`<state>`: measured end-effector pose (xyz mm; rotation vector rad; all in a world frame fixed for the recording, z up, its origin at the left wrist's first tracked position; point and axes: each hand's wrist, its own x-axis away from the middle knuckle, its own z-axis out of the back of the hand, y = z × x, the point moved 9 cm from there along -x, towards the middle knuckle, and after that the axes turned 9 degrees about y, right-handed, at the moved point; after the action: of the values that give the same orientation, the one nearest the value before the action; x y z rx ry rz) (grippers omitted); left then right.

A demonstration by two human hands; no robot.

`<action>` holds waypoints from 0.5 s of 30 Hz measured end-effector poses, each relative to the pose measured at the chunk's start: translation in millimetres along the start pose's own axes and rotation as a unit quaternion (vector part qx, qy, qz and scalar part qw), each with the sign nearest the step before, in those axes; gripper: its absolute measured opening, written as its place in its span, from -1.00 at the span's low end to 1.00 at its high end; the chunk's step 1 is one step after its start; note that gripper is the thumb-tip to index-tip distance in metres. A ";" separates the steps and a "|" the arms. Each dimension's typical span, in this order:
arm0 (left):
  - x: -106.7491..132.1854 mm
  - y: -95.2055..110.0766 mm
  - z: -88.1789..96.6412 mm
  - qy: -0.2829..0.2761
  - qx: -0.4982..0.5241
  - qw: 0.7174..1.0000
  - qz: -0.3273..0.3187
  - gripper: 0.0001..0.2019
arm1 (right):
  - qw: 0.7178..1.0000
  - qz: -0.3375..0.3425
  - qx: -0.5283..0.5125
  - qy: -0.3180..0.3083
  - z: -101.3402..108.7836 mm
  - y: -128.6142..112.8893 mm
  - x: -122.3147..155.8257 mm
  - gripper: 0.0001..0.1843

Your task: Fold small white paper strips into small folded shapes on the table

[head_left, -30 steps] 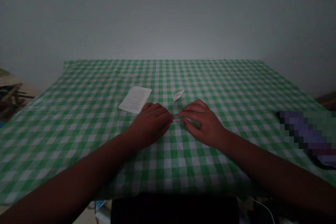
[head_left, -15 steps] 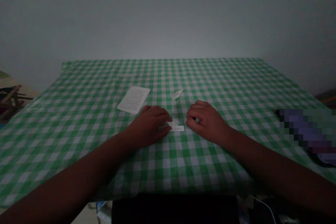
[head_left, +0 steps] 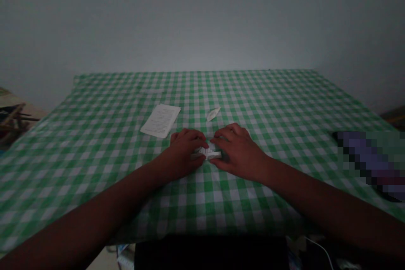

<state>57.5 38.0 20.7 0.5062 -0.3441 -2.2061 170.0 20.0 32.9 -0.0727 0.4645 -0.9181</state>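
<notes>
A small folded piece of white printed paper [head_left: 214,155] lies near the middle of the table, between my hands. My left hand [head_left: 181,152] grips its left side, thumb at the near edge and fingers over the far part. On the other side, my right hand [head_left: 238,152] has its thumb and fingertips closed on the paper's right portion. Fingers hide parts of the paper. Farther back sits a small pointed folded paper [head_left: 213,114], with a slight opening along its middle. Behind my left hand is a stack of printed sheets [head_left: 161,121].
A green-and-white checked tablecloth [head_left: 268,105] covers the table, which reaches a plain wall [head_left: 202,25]. A pixelated dark-edged object [head_left: 367,158] lies at the right. A faint pale strip [head_left: 153,91] rests toward the back left.
My right hand has moved left and closed on the folded paper, whose near edge now appears raised. My left hand has stayed nearly in place.
</notes>
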 end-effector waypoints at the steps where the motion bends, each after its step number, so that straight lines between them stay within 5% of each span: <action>1: 0.2 0.1 0.4 0.004 0.003 1.000 0.001 -0.71 | 1.000 0.001 0.001 -0.002 -0.9 0.1 0.4 -0.52; 7: -1.2 5.7 17.5 0.039 0.000 0.999 -0.006 -0.83 | 1.000 0.008 -0.029 -0.006 -4.5 2.3 2.6 -0.59; 15: -4.6 7.7 22.1 0.007 -0.037 0.999 0.012 -0.94 | 0.999 0.009 -0.045 0.007 -4.4 1.5 1.2 -0.65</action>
<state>55.0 38.5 44.4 0.4762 -0.2590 -2.1825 169.9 20.6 28.1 -0.1429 0.5188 -0.8802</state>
